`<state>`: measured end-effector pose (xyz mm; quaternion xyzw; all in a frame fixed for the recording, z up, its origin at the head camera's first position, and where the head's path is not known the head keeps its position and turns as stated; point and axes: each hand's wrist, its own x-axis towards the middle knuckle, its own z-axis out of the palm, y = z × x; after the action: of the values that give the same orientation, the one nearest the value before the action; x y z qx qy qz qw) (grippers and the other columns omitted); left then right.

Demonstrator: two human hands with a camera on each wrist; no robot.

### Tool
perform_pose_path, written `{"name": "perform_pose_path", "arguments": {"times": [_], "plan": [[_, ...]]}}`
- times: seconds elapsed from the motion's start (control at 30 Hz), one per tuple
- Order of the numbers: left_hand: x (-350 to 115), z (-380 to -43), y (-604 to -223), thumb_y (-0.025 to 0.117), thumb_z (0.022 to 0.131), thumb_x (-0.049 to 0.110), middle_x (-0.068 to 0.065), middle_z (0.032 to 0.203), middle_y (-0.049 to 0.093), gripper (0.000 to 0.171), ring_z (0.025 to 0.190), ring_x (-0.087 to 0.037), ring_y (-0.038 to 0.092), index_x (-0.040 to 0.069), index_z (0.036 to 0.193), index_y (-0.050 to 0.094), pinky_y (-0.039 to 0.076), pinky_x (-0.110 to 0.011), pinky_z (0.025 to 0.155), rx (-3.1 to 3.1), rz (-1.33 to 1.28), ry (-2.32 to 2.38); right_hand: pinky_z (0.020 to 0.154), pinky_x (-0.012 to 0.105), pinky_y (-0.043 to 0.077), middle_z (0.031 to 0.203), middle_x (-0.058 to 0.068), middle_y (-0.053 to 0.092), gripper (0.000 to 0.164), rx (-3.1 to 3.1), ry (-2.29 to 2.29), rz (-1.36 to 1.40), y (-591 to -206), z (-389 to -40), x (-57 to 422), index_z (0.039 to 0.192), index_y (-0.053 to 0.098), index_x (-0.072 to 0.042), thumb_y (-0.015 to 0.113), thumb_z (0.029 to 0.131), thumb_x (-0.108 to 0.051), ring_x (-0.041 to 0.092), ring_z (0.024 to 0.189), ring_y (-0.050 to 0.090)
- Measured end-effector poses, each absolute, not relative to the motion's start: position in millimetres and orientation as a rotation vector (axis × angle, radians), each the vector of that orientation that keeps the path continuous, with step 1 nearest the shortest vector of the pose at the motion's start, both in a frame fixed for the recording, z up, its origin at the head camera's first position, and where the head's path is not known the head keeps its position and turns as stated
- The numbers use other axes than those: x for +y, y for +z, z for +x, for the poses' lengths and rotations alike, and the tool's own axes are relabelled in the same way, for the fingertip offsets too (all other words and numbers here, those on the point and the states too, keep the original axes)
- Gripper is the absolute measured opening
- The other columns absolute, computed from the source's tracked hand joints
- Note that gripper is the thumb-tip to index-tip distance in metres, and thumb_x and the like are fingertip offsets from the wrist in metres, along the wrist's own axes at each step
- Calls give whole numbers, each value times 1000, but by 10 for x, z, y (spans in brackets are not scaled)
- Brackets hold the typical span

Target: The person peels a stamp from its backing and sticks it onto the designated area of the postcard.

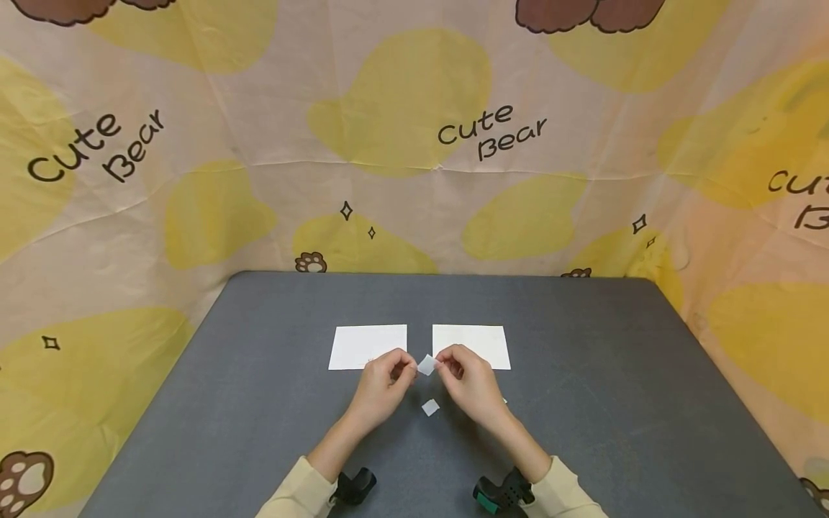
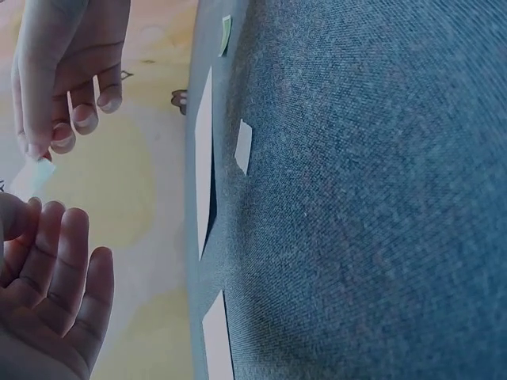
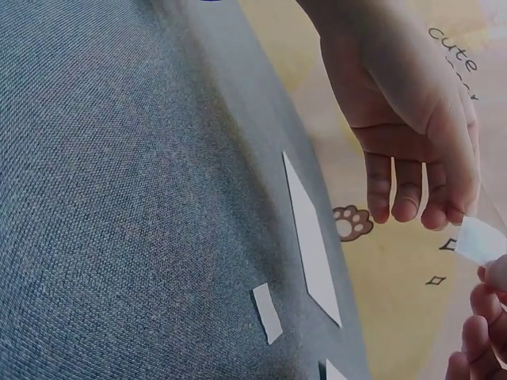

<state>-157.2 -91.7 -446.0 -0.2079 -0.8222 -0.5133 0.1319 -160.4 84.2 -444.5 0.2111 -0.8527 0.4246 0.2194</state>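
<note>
A small white paper square (image 1: 427, 365) is stretched corner to corner between both hands, raised above the grey table. My left hand (image 1: 381, 385) pinches its left corner between thumb and forefinger; my right hand (image 1: 471, 383) pinches the opposite corner the same way. In the left wrist view the square (image 2: 33, 176) looks thin and pale. The other fingers of the left hand (image 2: 51, 293) are loosely bent. Below the hands, a second small paper square (image 1: 430, 408) lies on the table; the right wrist view shows this piece (image 3: 268, 313) too.
Two white rectangular cards, the left card (image 1: 369, 345) and the right card (image 1: 476, 344), lie side by side just beyond the hands. Another small piece (image 2: 226, 36) lies on the table (image 1: 259, 432), mostly hidden behind the right wrist in the head view. A printed cloth (image 1: 401, 101) hangs behind.
</note>
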Motion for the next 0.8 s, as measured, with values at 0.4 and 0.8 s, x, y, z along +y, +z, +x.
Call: {"name": "perform_pose_path", "arguments": {"times": [0.4,0.8], "plan": [[-909,-1590,-4429,58,88,6,-2,67,63,11,57,-3,57,10,79,63,50,-21,55,-2416,-502,-1555,53,16,40,68,-6,52,15,-2226,1183,665,-4444,-1628,872,78,63,-13,68,77,1,5,61,47],[-906,-1590,-4374,56,91,13,-13,72,65,15,59,-9,59,8,79,64,48,-21,54,-2494,-482,-1632,56,21,46,70,-8,53,17,-2194,1161,703,-4467,-1627,884,78,68,-13,74,72,1,8,63,52]]}}
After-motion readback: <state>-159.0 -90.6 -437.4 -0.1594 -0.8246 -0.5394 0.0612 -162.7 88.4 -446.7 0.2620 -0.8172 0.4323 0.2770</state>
